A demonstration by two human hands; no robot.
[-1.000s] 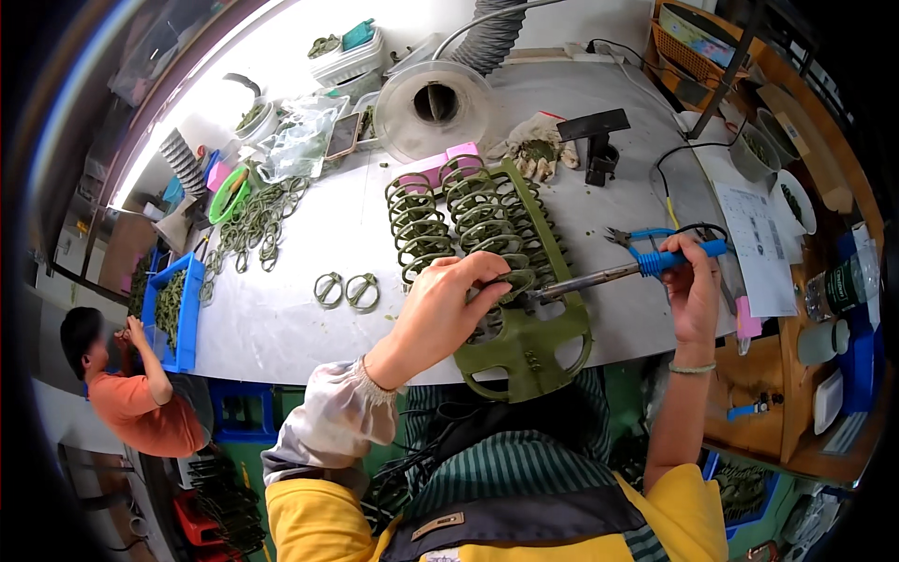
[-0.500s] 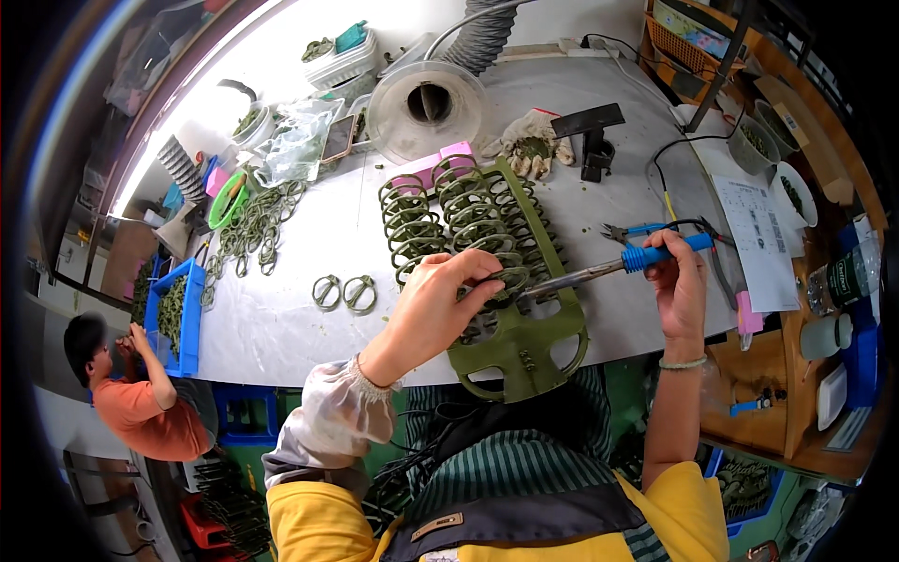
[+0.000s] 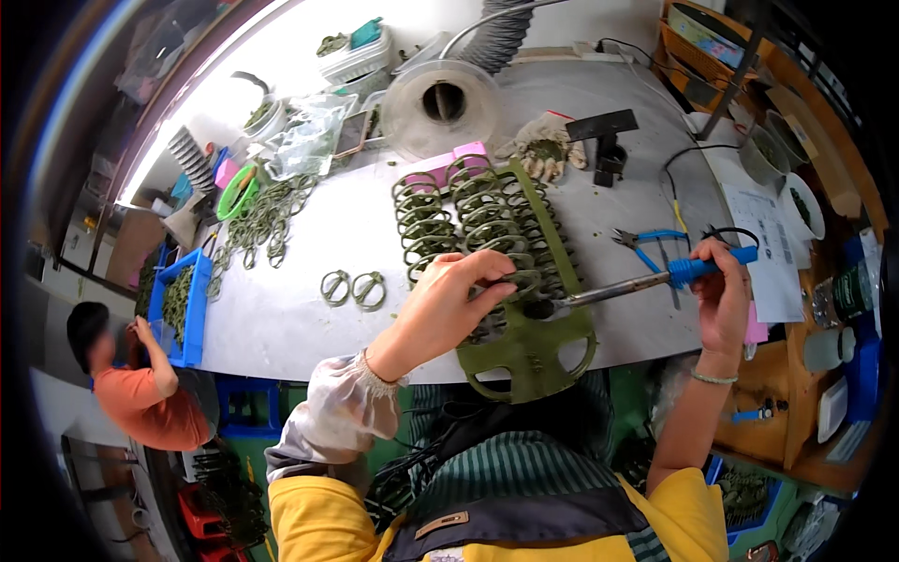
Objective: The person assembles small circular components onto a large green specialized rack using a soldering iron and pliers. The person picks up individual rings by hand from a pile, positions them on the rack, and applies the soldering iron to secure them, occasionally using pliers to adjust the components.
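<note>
A green moulded rack (image 3: pixel 536 354), carrying rows of oval green rings (image 3: pixel 431 220), stands near the table's front edge. My left hand (image 3: pixel 438 304) is closed at its near end, thumb and fingers pinching one green ring (image 3: pixel 526 280). In my right hand (image 3: pixel 723 304) is a soldering iron (image 3: pixel 626 289), gripped by its blue handle. The iron's tip points left and reaches a dark spot on the rack, close beneath the pinched ring; whether it touches is hard to tell. Two loose green ring pieces (image 3: pixel 369 291) lie left of my left hand.
Blue-handled pliers (image 3: pixel 646 245) lie beyond the iron. A clear round funnel (image 3: pixel 403 126) joined to a grey hose stands behind the rack, near a glove (image 3: pixel 545 148). More green pieces (image 3: pixel 272 220) are heaped to the left, beside a blue crate (image 3: pixel 192 309). A co-worker (image 3: pixel 150 398) sits far left.
My right hand has drawn the soldering iron slightly right, and its tip has shifted away from my left fingers. My left hand still pinches at the same place on the rack.
</note>
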